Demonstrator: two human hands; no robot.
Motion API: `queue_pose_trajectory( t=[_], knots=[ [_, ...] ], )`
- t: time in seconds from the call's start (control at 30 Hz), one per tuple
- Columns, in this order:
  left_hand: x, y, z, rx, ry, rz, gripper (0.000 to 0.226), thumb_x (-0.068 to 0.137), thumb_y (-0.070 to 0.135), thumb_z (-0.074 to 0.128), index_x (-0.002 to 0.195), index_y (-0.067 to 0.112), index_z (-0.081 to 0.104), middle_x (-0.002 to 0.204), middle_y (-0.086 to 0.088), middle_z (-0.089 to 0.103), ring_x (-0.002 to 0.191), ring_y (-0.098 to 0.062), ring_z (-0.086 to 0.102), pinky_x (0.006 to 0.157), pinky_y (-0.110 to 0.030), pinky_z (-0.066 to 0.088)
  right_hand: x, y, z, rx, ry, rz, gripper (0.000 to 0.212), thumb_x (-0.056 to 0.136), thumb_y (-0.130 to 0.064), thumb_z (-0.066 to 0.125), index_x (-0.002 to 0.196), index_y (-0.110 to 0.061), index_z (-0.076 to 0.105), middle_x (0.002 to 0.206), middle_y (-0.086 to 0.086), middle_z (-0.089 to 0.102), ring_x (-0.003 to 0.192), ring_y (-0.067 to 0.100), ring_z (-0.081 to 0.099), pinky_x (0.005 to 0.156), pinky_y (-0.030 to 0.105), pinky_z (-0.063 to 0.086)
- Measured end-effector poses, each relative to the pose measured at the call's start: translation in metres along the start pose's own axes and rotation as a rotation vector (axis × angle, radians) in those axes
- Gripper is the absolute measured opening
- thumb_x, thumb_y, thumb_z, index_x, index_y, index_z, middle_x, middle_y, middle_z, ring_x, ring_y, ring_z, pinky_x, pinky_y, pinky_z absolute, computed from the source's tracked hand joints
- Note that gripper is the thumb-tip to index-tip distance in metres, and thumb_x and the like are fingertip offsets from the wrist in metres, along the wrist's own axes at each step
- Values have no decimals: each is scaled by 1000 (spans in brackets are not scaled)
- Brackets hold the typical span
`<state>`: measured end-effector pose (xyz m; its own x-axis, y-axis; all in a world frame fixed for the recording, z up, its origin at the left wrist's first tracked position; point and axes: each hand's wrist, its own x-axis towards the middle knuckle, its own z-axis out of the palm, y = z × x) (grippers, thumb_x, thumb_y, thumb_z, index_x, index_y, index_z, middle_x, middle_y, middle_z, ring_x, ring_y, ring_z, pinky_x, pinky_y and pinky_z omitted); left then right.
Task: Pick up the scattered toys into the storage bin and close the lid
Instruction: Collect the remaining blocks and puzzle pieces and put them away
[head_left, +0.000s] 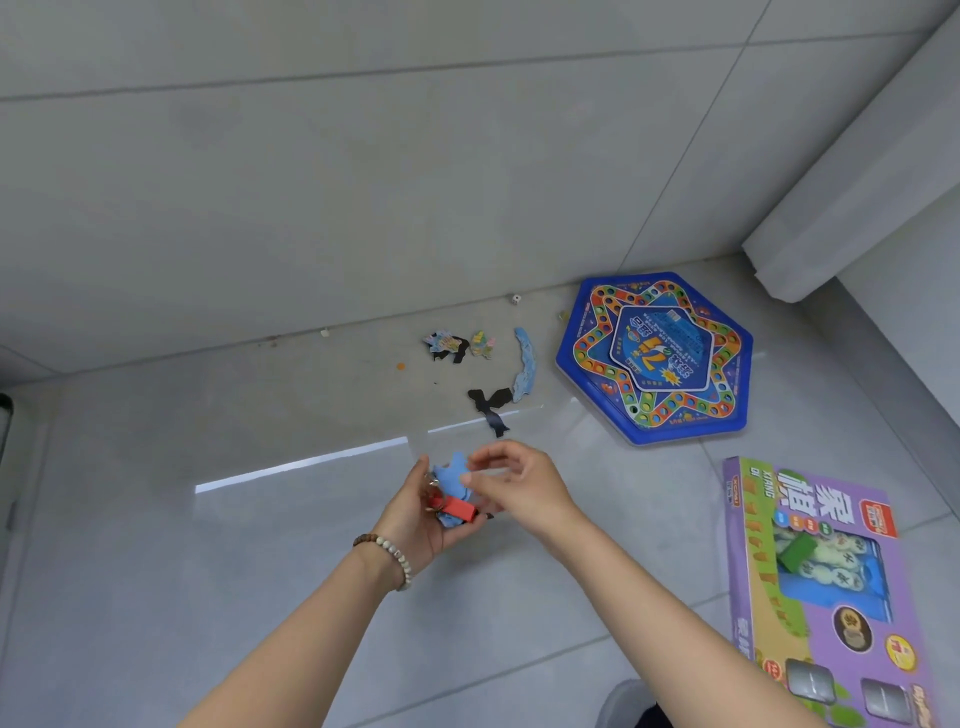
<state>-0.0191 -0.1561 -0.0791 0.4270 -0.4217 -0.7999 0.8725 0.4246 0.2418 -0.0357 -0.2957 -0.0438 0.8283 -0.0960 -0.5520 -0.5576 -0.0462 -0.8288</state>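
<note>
My left hand (418, 512) grips a small bunch of toy pieces: a blue puzzle piece (451, 475), a red block (460, 508) and something metallic under it. My right hand (514, 486) hovers just right of the bunch, fingers curled, fingertips touching the blue piece. On the floor beyond lie a black puzzle piece (491, 408), a long blue curved piece (525, 370), two colourful pieces (445, 344) (483, 344), a white die (516, 299) and small bits. No storage bin is in view.
A blue hexagonal game board (654, 358) lies on the floor at the right. A purple chess game box (826, 587) lies at the lower right. A white ledge (857, 182) runs along the right. A wall rises behind the pieces.
</note>
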Motion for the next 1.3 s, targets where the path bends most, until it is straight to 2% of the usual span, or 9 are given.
queue_pose_trajectory(
  t=[0.13,0.3,0.53,0.67,0.77,0.9,1.0,1.13,1.3],
  knots=[
    [7,21,2,11,111,103,42,98,40,37,125,9,49,97,-9,67,73,-25,69,55,-32,59,33,-2,-20,109,264,52,15,81,-13,71,95,-12,67,82,0,64,69,10,57,58,18,46],
    [19,42,3,138,205,247,29,98,33,41,114,12,53,103,-5,63,84,-21,62,50,-25,57,77,23,-20,-41,427,126,36,74,-24,78,106,-10,68,102,3,62,94,14,58,88,27,48],
    [41,62,5,180,226,286,25,98,31,43,112,13,53,99,-4,65,86,-22,63,52,-25,58,99,26,0,-401,486,20,17,74,-24,77,89,-25,68,101,-5,55,98,11,54,89,26,45],
    [50,74,9,162,221,292,24,97,30,44,111,12,54,100,-5,63,85,-22,63,56,-27,58,97,30,1,-287,420,-23,21,73,-14,76,76,-27,59,82,-7,59,78,10,55,68,17,43],
    [55,84,11,156,217,298,23,96,30,45,103,12,58,102,-6,64,85,-22,63,57,-27,58,101,25,-6,-58,427,-22,23,73,-6,76,73,-22,59,71,-3,59,63,10,52,56,11,41],
    [62,95,18,179,211,300,22,96,31,45,99,13,59,100,-5,64,85,-22,63,56,-26,58,122,6,-30,207,571,98,23,73,-10,78,83,-16,58,79,6,66,72,17,60,60,20,44],
    [67,100,21,219,217,310,19,95,29,48,101,13,58,100,-4,64,85,-22,63,58,-27,58,135,1,-42,12,611,162,31,71,-21,81,88,-17,55,84,1,63,83,19,60,63,24,43],
    [70,101,19,269,245,325,14,94,27,52,96,15,60,100,-3,65,83,-21,64,60,-27,58,147,-1,-35,-248,667,186,42,67,-35,81,98,-17,58,105,4,56,103,23,55,80,34,48],
    [71,103,13,249,238,311,13,91,26,56,96,15,60,103,-4,66,86,-22,64,67,-31,57,164,-5,-20,-239,707,261,25,70,-28,78,90,-21,65,107,5,60,104,24,57,87,38,51]
  ],
)
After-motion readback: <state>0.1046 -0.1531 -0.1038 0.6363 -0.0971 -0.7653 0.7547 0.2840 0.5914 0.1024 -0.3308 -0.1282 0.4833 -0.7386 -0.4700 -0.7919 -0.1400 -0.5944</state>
